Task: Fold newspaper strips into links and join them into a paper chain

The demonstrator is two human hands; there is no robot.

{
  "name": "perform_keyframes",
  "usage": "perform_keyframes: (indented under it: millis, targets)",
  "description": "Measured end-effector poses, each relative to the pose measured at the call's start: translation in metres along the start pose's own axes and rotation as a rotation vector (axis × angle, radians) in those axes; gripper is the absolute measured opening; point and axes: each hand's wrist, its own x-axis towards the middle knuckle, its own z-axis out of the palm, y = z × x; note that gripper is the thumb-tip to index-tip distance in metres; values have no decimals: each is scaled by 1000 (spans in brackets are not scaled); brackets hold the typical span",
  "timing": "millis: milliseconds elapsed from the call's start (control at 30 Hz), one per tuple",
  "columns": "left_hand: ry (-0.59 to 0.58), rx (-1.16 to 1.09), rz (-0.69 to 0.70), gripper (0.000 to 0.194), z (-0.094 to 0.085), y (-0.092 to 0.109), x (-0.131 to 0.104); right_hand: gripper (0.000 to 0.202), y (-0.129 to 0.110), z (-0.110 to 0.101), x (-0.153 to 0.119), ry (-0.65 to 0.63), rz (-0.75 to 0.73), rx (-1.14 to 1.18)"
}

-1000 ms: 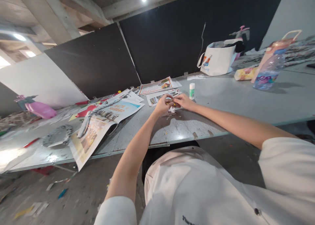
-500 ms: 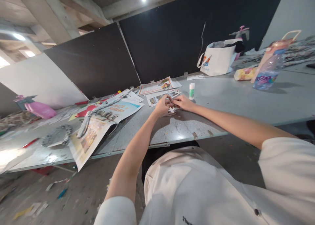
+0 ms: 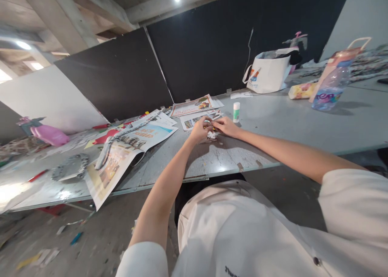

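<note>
On the table (image 3: 297,125), a magazine (image 3: 148,135) is lying open; the left hand (image 3: 200,130) is holding a dark-patterned white piece (image 3: 211,136) beneath its fingers; the right hand (image 3: 226,126) is reaching in alongside, its grip too hidden to tell; a glue stick (image 3: 236,112) is standing just behind.

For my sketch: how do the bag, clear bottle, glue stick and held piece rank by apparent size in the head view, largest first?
1. Bag
2. Clear bottle
3. Glue stick and held piece: unsure, the latter being partly hidden

Left fingers (image 3: 207,119) curled beside right fingers (image 3: 220,126)
</note>
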Motion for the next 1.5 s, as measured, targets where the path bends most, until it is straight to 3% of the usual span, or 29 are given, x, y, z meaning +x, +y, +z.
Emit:
perform_keyframes:
  millis: [333,700,1000,1300,1500]
  targets:
    - [-1,-15,34,28,2,-6,4,60,2,-1,1,-23,11,4]
    - [71,-45,-7,20,-1,-7,5,71,2,2,1,26,-23,-49]
    - [137,-92,-32,21,-2,-2,5,68,3,1,1,18,-44,-51]
    - [81,-134,12,18,1,-2,4,62,6,0,2,-28,-55,-90]
    - [137,-186,-40,21,0,1,4,58,7,2,1,32,-87,-177]
